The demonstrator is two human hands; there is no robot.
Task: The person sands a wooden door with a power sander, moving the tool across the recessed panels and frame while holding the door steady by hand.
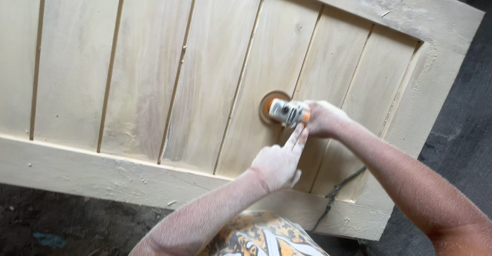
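A pale wooden door panel (154, 71) with several grooved planks lies flat below me. On it rests a small power sander (288, 112) with a brown round disc (267, 104) pressed to the wood. My right hand (324, 119) wraps the sander's body from the right. My left hand (279, 161) sits just below, index finger stretched up to touch the tool near its orange collar. Both hands and forearms are coated with fine pale dust.
The sander's dark cord (338, 189) trails down across the door's lower frame (77, 169). Dark dusty ground (461, 133) shows to the right and below the door. Patterned orange and black cloth (261, 238) is at the bottom.
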